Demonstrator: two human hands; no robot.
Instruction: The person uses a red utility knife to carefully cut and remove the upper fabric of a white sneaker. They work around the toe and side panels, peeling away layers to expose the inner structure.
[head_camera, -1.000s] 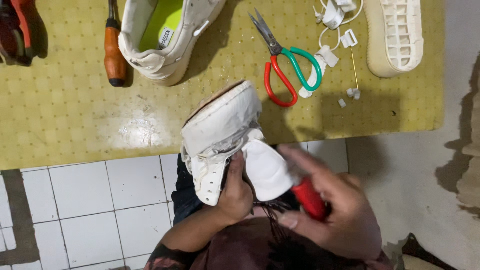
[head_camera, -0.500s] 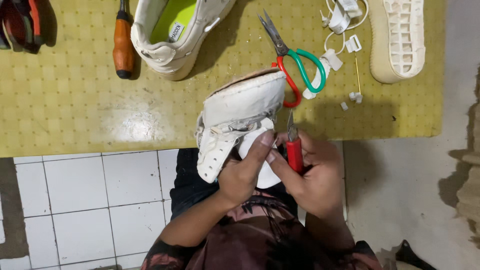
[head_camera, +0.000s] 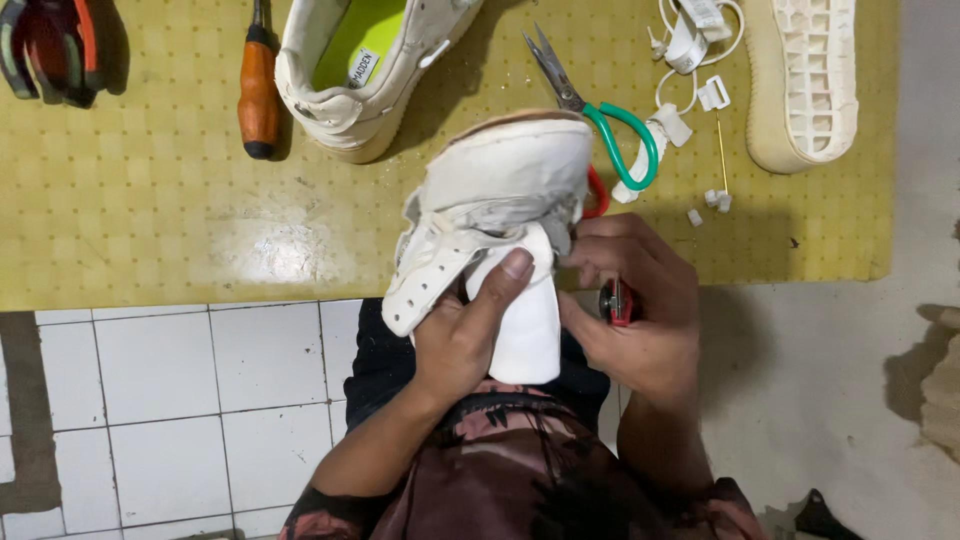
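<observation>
A: What are the hands doing?
B: The left hand is gripping the white shoe by its tongue, above the mat's near edge; the right hand is clenched around a red-handled tool.
A: Which step is this?
B: Probably working the upper loose. The tool's tip is hidden; any further cutting is calling for a steady grip.

One label showing: a small white rectangular insole label with dark print, lying tilted on the lime-green insole inside the white shoe at the mat's far edge. No packages, signs or screens showing.
</observation>
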